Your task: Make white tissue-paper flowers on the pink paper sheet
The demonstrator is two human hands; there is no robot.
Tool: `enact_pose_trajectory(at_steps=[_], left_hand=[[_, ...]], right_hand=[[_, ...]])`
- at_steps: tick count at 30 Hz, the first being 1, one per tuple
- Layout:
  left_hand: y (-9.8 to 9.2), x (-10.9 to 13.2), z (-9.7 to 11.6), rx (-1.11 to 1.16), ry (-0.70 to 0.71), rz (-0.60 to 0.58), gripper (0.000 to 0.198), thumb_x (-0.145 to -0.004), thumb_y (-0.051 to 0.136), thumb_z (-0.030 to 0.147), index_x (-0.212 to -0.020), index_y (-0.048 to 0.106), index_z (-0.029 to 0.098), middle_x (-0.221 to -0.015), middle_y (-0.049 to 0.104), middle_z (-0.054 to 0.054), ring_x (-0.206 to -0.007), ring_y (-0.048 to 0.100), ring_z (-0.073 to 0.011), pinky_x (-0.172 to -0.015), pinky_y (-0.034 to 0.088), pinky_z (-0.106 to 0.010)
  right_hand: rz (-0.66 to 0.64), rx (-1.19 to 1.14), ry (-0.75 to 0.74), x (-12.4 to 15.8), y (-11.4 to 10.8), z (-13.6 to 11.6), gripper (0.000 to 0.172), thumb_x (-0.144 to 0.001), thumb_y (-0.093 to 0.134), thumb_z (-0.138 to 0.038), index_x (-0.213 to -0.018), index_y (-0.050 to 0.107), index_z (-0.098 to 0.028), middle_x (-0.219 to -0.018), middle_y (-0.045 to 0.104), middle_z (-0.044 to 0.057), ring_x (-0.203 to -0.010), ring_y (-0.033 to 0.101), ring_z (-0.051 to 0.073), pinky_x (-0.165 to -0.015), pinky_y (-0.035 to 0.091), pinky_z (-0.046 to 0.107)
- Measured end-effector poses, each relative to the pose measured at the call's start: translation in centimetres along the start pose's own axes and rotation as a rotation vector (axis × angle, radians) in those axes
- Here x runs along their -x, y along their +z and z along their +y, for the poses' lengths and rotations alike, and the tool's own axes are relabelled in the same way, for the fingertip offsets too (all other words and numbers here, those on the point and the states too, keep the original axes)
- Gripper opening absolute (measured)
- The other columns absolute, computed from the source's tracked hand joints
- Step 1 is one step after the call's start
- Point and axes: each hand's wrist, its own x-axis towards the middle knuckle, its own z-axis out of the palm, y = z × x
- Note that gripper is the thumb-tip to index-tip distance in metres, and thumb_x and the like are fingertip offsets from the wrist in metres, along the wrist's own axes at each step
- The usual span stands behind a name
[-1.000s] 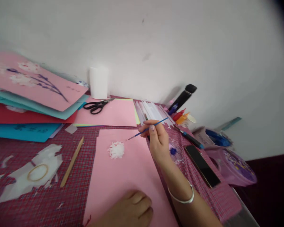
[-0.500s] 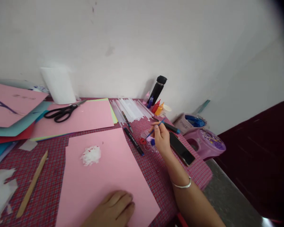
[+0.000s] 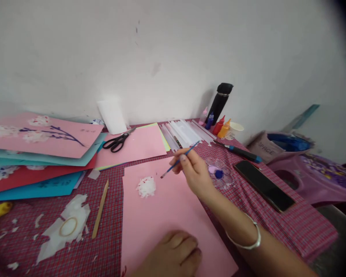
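Note:
A thin blue paintbrush [image 3: 180, 161] is pinched in my right hand [image 3: 194, 173], its dark tip pointing down and left above the pink paper [image 3: 167, 215]. To the left of the tip, a rough white paint patch [image 3: 146, 187] with small red specks marks the sheet. My left hand [image 3: 175, 254] lies on the lower part of this paper, fingers close together and resting on it, holding nothing. Behind my right wrist sits a clear paint palette [image 3: 226, 177] with lilac and dark blue paint in its wells; my arm hides part of it.
Painted sheets [image 3: 60, 148] are stacked at left. Black scissors [image 3: 118, 142] lie on more pink paper. A wooden stick [image 3: 100, 209], paper scraps and tape ring [image 3: 68, 227] are left of my sheet. Paint bottles [image 3: 219, 126], a cutter [image 3: 242, 153] and phone [image 3: 263, 186] are at right.
My right hand has brought the paintbrush from the palette's red well leftward over the pink paper. My left hand stays on the sheet. The view has turned left.

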Motion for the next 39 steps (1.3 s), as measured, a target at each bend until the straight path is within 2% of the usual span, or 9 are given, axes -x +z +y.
enact_pose_trajectory(at_steps=[4,11,14,22,32,39], left_hand=[[0.0,0.0,0.0,-0.001,0.003,0.001,0.025,-0.095,0.047,0.035,-0.107,0.059,0.016,-0.105,0.065,-0.003,-0.098,0.054,-0.0160,-0.087,0.043,-0.027],[0.1,-0.1,0.0,-0.010,0.004,0.020,0.028,-0.092,0.052,0.038,-0.106,0.059,0.015,-0.104,0.065,-0.002,-0.096,0.054,-0.0161,-0.086,0.045,-0.028],[0.3,-0.1,-0.1,-0.011,0.003,0.036,0.027,-0.091,0.054,0.038,-0.104,0.059,0.015,-0.103,0.065,-0.002,-0.096,0.054,-0.0160,-0.086,0.044,-0.027],[-0.4,-0.1,-0.1,0.016,0.010,-0.046,0.031,-0.089,0.056,0.040,-0.107,0.058,0.014,-0.106,0.064,-0.004,-0.098,0.054,-0.0174,-0.088,0.044,-0.029],[-0.6,-0.1,-0.1,0.023,0.010,-0.093,0.035,-0.085,0.060,0.040,-0.109,0.057,0.014,-0.109,0.064,-0.004,-0.100,0.054,-0.0181,-0.089,0.044,-0.029],[-0.9,-0.1,-0.1,0.029,0.019,-0.115,0.035,-0.087,0.058,0.039,-0.111,0.056,0.014,-0.111,0.063,-0.005,-0.103,0.052,-0.0181,-0.091,0.044,-0.030]], right_hand=[[-0.070,0.073,-0.026,0.1,2.0,2.1,0.018,-0.095,0.040,-0.031,-0.097,0.054,-0.020,-0.078,0.064,0.001,-0.061,0.058,0.010,-0.057,0.050,0.024],[-0.095,0.132,-0.042,0.4,2.8,3.5,0.016,-0.096,0.038,-0.026,-0.099,0.053,-0.021,-0.080,0.063,0.001,-0.064,0.059,0.010,-0.060,0.050,0.024],[-0.110,0.143,-0.044,0.4,3.0,3.5,0.017,-0.096,0.038,-0.026,-0.098,0.054,-0.021,-0.080,0.063,0.001,-0.064,0.059,0.010,-0.060,0.050,0.025],[-0.072,0.100,-0.043,0.7,2.0,3.0,0.018,-0.096,0.038,-0.029,-0.100,0.053,-0.021,-0.079,0.063,0.001,-0.062,0.058,0.010,-0.058,0.050,0.024],[-0.109,0.158,-0.006,0.8,2.6,4.2,0.016,-0.095,0.038,-0.025,-0.097,0.054,-0.021,-0.078,0.063,0.001,-0.062,0.058,0.010,-0.059,0.049,0.024],[-0.001,-0.005,-0.013,0.5,1.7,2.3,0.017,-0.095,0.040,-0.031,-0.093,0.053,-0.020,-0.076,0.061,0.000,-0.057,0.056,0.009,-0.054,0.049,0.023]])
